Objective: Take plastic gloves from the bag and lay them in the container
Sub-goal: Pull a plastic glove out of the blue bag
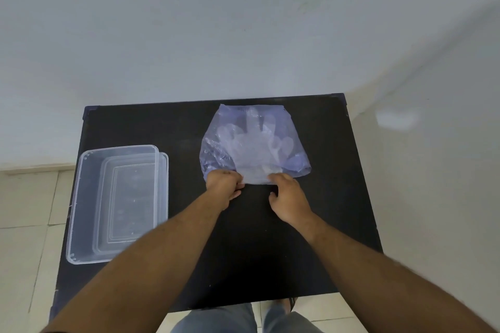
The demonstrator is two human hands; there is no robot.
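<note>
**Both hands at the bag's mouth**

Translucent bluish bag (255, 140) flat on black desk (243, 238), clear gloves (253, 149) inside. Left hand (224, 184) pinching the bag's near edge, fingers clamped. Right hand (288, 199) beside it, fingers curled on that edge. Clear container (78, 208) well left of bag.

We see bare black tabletop (243, 246) between the clear container (113, 203) at the left edge and the bluish bag (254, 143) far right of centre; they lie well apart. Our left hand (224, 184) and right hand (289, 197) crowd the bag's near edge. The container's inside is unobstructed from above.
</note>
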